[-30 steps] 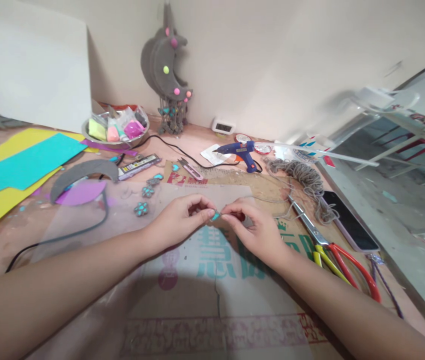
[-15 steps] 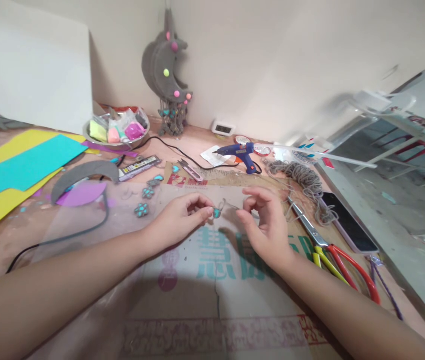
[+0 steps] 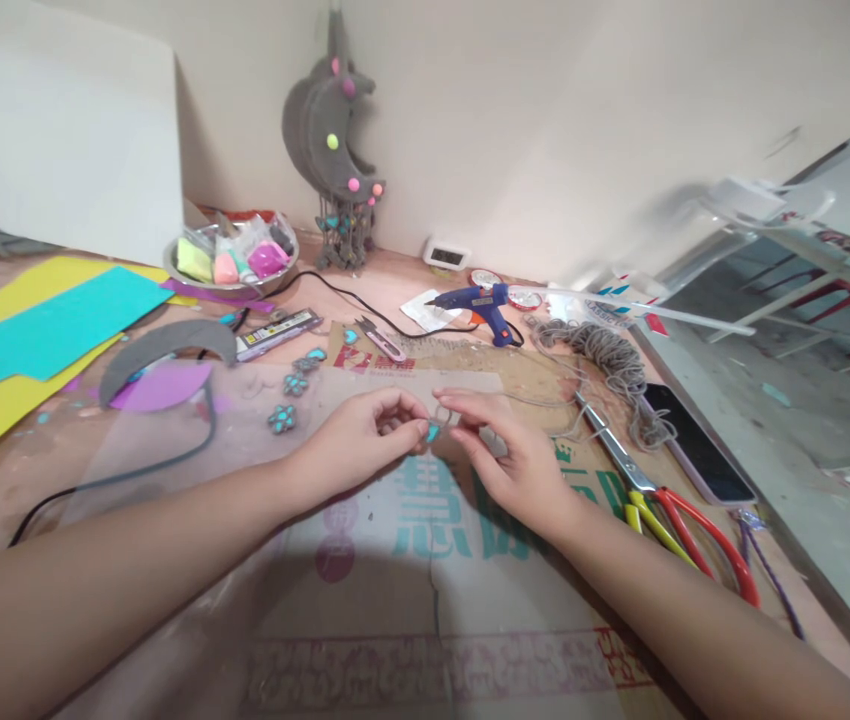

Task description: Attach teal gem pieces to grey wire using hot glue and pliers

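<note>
My left hand (image 3: 380, 430) pinches a small turquoise charm (image 3: 432, 432) with a grey edge between thumb and fingertips. A thin grey cord (image 3: 443, 414) loops up from the charm. Close beside it, my right hand (image 3: 511, 455) has its index finger stretched over the loop, and its thumb and other fingers bend in around the cord; the exact grip is too small to see. Both hands are above a plastic-covered board printed with green characters (image 3: 432, 520). To the left lie several grey-edged turquoise flower pieces (image 3: 282, 418).
Scissors (image 3: 639, 480), a phone (image 3: 695, 440) and a grey cord bundle (image 3: 597, 350) lie at right. Behind are a blue glue gun (image 3: 489, 305), a pink cutter (image 3: 384, 342) and a bowl (image 3: 230, 290) of bagged clay. A grey moon ornament (image 3: 331, 130) hangs against the wall.
My right hand has moved left, to the cord loop by the charm, and its index finger has stretched out. My left hand stays in place with the charm.
</note>
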A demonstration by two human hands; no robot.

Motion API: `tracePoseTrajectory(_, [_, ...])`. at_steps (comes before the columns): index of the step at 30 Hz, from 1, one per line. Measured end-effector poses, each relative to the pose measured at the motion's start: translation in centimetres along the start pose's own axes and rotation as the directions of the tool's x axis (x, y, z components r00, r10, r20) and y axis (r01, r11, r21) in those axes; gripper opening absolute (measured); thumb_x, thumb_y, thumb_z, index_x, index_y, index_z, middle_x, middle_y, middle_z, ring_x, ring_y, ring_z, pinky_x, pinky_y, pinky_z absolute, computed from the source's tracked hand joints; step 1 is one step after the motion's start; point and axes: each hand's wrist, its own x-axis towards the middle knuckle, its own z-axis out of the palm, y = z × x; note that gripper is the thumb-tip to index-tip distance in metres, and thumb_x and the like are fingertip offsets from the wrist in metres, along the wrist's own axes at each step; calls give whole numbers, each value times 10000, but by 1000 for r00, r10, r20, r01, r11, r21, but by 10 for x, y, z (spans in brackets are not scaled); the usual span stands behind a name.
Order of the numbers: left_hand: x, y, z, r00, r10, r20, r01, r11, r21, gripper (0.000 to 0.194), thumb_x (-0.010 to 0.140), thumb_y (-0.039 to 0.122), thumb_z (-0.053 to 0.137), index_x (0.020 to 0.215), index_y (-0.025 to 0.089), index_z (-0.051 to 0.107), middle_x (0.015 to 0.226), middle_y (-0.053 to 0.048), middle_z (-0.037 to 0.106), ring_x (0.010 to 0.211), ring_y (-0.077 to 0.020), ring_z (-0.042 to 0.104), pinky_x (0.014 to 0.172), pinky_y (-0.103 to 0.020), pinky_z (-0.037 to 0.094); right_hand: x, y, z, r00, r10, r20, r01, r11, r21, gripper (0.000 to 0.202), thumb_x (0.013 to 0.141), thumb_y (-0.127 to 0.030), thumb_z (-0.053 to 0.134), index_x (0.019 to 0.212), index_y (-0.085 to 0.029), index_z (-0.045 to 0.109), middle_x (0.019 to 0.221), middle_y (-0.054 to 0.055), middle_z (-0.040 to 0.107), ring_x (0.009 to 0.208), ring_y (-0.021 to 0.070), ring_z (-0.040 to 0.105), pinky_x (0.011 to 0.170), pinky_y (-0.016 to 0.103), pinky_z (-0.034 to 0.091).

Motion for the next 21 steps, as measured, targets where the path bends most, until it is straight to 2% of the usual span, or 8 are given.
tracePoseTrajectory(3, [0, 0, 0, 1000, -3, 5, 3, 1000, 23, 166, 821, 311, 549, 872, 154, 563, 752, -15, 626, 703, -127, 593, 654, -247, 455, -2, 0, 2, 998, 51, 23, -51, 999, 1, 266, 886, -198, 493, 1138, -238, 567, 1008, 40, 676, 761, 139, 630, 717, 290, 518])
tracePoseTrajectory(9, [1, 0, 0, 1000, -8, -4, 8, 1000, -2, 153, 818, 284, 553, 885, 146, 563, 749, -5, 607, 686, -110, 575, 631, -223, 442, -1, 2, 1, 999, 0, -39, -1, 1000, -23, 141, 856, -201, 568, 991, -215, 605, 810, 17, 642, 720, 135, 587, 667, 271, 474])
tracePoseTrajectory(21, [1, 0, -1, 1000, -2, 3, 2, 999, 38, 176, 808, 305, 561, 888, 151, 591, 750, -8, 608, 670, -114, 560, 615, -222, 423, 0, 2, -1, 993, -119, -18, 118, 991, -66, 130, 862, -162, 536, 924, -211, 640, 813, 40, 616, 754, 144, 575, 678, 280, 468])
